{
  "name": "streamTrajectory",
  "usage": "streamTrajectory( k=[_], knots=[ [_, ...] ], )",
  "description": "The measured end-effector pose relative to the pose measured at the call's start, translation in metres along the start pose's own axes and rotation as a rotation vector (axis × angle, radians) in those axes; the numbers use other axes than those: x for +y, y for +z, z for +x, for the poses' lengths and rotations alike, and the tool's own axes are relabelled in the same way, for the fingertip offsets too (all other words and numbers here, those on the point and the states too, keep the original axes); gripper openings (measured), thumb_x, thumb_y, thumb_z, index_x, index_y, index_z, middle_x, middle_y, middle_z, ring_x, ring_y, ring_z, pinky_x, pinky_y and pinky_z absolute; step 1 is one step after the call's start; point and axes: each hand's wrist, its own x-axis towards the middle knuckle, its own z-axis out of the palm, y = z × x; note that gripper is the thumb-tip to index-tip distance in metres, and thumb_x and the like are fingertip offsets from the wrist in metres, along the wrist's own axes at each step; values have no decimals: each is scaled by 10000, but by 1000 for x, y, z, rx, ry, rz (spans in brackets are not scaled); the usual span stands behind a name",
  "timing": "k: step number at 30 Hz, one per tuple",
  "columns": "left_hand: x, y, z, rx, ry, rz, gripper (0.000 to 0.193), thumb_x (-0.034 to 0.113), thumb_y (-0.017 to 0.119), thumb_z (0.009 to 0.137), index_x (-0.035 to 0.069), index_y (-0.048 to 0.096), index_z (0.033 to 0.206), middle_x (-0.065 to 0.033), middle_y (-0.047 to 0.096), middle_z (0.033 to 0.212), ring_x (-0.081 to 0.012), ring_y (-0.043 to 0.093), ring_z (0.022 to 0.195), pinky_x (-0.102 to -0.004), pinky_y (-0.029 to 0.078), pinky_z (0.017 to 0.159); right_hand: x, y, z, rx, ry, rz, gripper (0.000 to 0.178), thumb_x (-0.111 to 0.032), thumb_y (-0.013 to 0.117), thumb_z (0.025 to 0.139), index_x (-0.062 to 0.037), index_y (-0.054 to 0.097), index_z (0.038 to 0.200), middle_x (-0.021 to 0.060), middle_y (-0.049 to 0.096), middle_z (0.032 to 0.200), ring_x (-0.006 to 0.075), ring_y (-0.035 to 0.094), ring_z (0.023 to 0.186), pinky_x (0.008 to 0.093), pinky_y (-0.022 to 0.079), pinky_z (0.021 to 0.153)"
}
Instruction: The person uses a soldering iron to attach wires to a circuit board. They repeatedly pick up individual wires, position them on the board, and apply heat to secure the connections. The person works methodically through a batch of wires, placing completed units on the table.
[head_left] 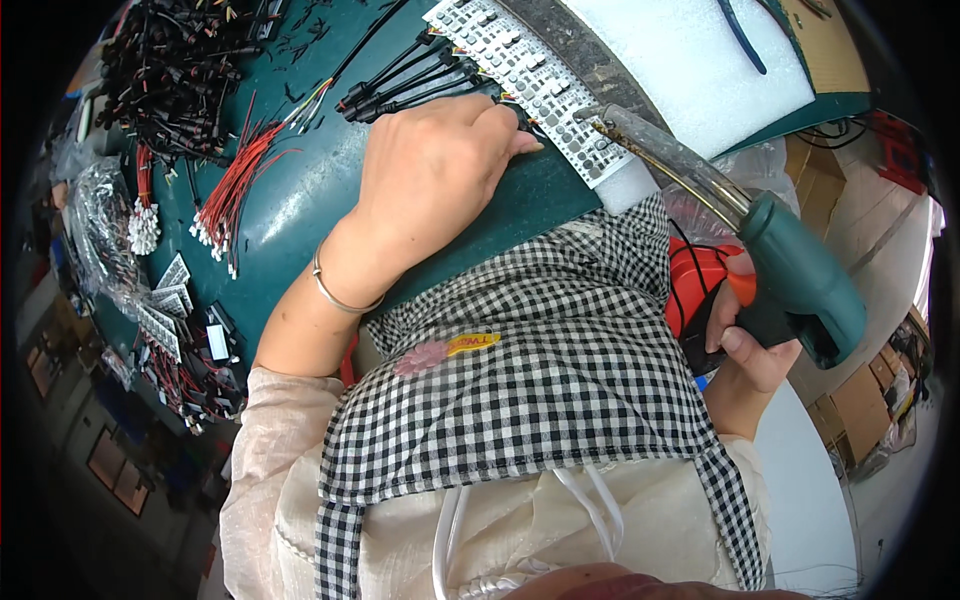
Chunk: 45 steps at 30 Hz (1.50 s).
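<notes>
My left hand, with a bangle at the wrist, is closed at the near edge of a strip of white circuit boards. Its fingers pinch what looks like a black cable, mostly hidden under the hand. Beside the knuckles, several black cables with connectors lie with their coloured wire ends at the strip. My right hand is wrapped round the handle of a green soldering gun. Its metal tip points left, over or at the boards; contact cannot be made out.
Bundles of red wires with white plugs and a heap of black connectors cover the left of the green table. A dark curved bar and white foam lie behind the strip. Cardboard boxes stand on the right.
</notes>
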Motion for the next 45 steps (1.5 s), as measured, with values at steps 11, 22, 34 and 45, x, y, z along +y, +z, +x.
streamTrajectory(
  k=[11, 22, 34, 45],
  knots=[
    [12, 11, -2, 194, -83, 70, 287, 212, 747, 702, 87, 505, 610, -46, 513, 553, -234, 536, 465, -360, 404, 403, 2, -20, -6, -129, 60, 56, 657, -29, 768, 672, 95, 498, 1257, 191, 621, 1169, 138, 551, 609, 244, 435, 557],
    [8, 15, -3, 205, -73, 20, 243, 145, 791, 709, 60, 571, 649, -43, 518, 535, -173, 495, 431, -295, 383, 403, 4, -1, -1, -51, 13, -33, 611, -125, 755, 677, 123, 494, 1170, 83, 532, 614, 142, 487, 441, 230, 407, 421],
    [5, 8, 4, 190, -114, -74, 167, 131, 765, 675, 52, 621, 643, -46, 553, 549, -155, 508, 423, -272, 387, 404, 14, -7, -9, -78, 58, -57, 587, -71, 766, 660, 104, 492, 1149, 130, 569, 886, 155, 530, 507, 252, 440, 441],
    [5, 9, 3, 174, -75, -23, 157, 134, 759, 663, 65, 620, 637, -28, 570, 562, -163, 528, 434, -277, 404, 411, 19, -5, -15, -123, 101, -258, 553, -10, 687, 690, 17, 509, 1213, 63, 559, 756, 135, 524, 631, 258, 429, 603]
  ],
)
